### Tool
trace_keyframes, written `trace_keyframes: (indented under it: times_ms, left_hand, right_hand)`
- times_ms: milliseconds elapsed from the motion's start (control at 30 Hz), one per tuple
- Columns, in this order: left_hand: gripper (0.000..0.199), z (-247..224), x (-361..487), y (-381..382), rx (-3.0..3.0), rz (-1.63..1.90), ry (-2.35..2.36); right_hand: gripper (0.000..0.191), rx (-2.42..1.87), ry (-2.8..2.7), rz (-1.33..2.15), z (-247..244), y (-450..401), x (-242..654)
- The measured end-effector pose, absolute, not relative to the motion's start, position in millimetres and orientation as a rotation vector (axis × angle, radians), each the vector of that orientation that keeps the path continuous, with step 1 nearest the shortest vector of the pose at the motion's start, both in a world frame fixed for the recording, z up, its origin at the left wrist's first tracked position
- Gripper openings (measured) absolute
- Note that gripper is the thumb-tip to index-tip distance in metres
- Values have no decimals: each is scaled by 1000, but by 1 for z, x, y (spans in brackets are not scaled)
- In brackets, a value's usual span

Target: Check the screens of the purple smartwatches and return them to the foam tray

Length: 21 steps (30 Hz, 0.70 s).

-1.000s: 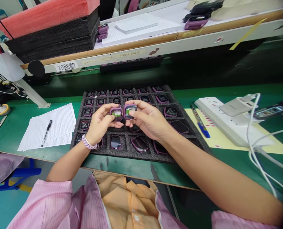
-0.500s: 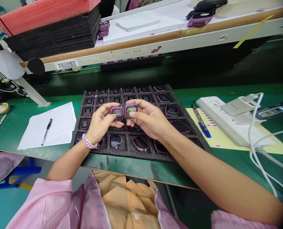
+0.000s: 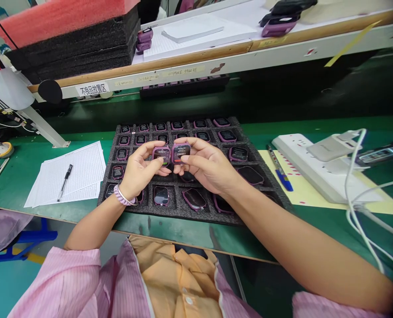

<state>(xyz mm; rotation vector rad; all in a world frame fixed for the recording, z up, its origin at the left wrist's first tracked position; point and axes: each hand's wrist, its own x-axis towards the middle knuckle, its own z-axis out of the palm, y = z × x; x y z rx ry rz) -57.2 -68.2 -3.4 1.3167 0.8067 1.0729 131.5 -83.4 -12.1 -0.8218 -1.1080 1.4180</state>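
Two purple smartwatch bodies without straps are held side by side above a dark foam tray (image 3: 179,211). My left hand (image 3: 139,170) grips the left smartwatch (image 3: 160,153), its thumb on the lower screen, where a bit of green shows. The right smartwatch (image 3: 180,150) is in my right hand (image 3: 207,165), the thumb over its lower screen beside a patch of red. Both screens are lit with small text I cannot read. Under my hands, several more purple watches, such as one at the near side (image 3: 161,196), lie in the tray's compartments. My wrists and hands hide some compartments.
Gridded sheets with a black pen (image 3: 65,182) lie left of the tray. To the right are a blue pen (image 3: 284,180), a white power strip (image 3: 315,165) and looping white cables (image 3: 350,194). A shelf edge (image 3: 170,73) crosses behind, carrying stacked black foam (image 3: 80,48).
The left thumb has moved up onto its screen, where green now shows. On the right watch, the green patch has given way to text with red at the bottom. Both hands stay nearly in place.
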Motion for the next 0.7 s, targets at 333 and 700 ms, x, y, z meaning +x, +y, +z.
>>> trace_keyframes:
  times_ms: [333,700]
  left_hand:
    - [61,23,-60,-103,1306,1023,567]
    - [80,74,-87,-226,1216,682,450]
  right_hand:
    - [64,-787,-1178,1380,-5,-84,136]
    - [46,-745,-1636,908,46,-211,132]
